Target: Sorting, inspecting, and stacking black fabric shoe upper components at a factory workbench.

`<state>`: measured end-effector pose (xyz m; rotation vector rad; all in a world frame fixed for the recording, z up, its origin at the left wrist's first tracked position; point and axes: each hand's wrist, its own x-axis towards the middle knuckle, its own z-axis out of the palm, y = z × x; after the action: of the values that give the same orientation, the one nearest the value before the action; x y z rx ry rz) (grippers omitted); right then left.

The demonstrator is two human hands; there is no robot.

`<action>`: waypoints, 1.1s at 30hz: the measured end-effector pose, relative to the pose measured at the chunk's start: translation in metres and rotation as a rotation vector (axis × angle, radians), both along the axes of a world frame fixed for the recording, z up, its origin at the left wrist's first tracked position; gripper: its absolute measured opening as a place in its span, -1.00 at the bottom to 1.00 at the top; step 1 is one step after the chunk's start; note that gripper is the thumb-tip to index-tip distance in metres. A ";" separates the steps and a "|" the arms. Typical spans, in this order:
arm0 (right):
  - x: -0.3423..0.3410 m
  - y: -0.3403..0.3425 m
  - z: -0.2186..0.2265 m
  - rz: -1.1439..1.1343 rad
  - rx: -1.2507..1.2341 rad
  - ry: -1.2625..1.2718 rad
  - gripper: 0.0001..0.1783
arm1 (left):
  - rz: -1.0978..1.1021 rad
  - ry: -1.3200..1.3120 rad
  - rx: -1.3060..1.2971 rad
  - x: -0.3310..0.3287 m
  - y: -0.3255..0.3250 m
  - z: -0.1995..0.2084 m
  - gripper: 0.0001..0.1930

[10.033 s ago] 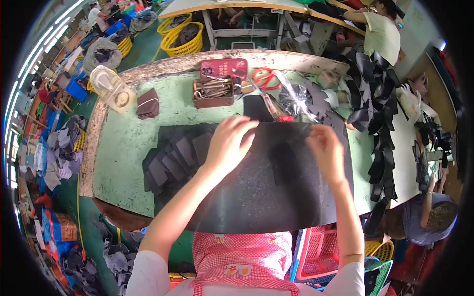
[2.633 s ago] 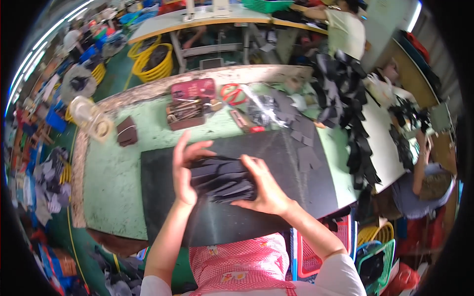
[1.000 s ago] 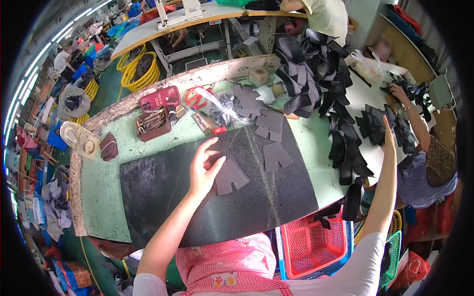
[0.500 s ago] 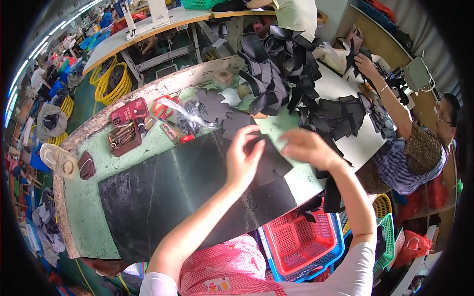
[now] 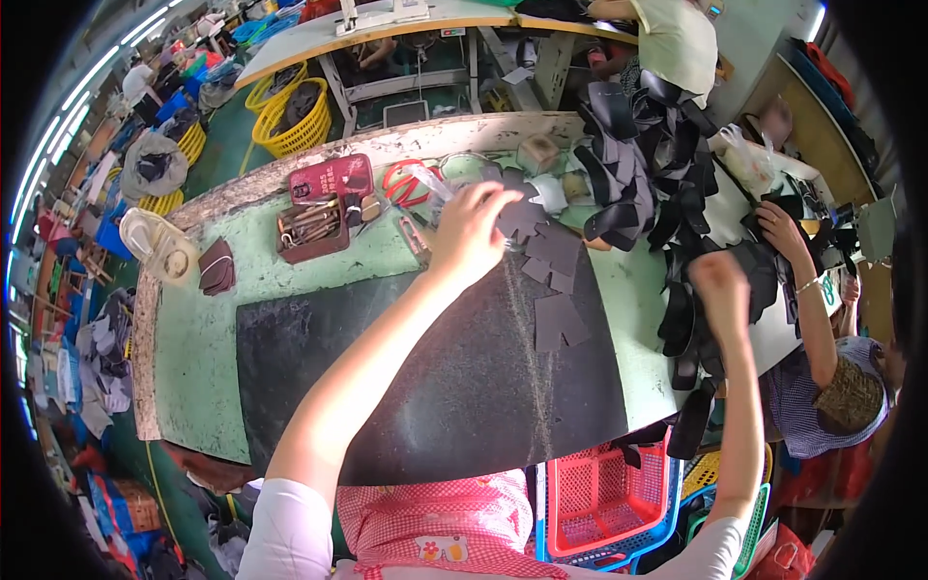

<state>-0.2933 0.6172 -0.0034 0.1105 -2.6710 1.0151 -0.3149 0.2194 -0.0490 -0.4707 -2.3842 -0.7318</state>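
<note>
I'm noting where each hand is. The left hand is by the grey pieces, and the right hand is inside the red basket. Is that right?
Not quite: in the head view the left hand is by the grey pieces, but the right hand, blurred, is up by the black strips, not inside the red basket.

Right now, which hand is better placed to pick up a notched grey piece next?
Probably the left hand: it is close to the notched grey pieces near the far edge of the black mat. The right hand is farther off, by the black strips.
</note>
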 end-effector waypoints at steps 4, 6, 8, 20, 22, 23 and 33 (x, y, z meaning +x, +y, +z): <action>0.017 -0.127 -0.011 0.368 0.153 -0.114 -0.73 | 0.068 -0.133 -0.230 -0.036 0.001 -0.032 -0.50; -0.002 -0.150 -0.036 0.274 0.223 0.079 -0.65 | 0.013 -0.256 -0.148 -0.040 0.006 -0.021 -0.66; -0.016 -0.164 -0.051 0.202 0.276 0.273 -0.56 | -0.029 -0.167 -0.065 -0.034 -0.006 -0.009 -0.77; -0.031 -0.155 -0.042 0.342 -0.811 -0.199 -0.69 | -0.275 -0.632 0.662 0.134 -0.140 0.015 -0.86; -0.024 -0.159 -0.034 0.378 -0.677 -0.278 -0.69 | -0.280 -0.720 0.670 0.147 -0.144 0.018 -0.87; -0.014 -0.169 -0.033 0.322 -0.301 0.065 -0.69 | -0.270 -0.800 0.675 0.153 -0.142 0.019 -0.87; 0.055 -0.269 -0.034 0.554 0.147 0.067 -0.44 | -0.327 -1.040 0.782 0.184 -0.113 0.016 -0.62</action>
<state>-0.2379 0.3478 -0.0378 0.9382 -2.7041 0.9261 -0.1310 0.1061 -0.0333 -0.1212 -2.5556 -2.3844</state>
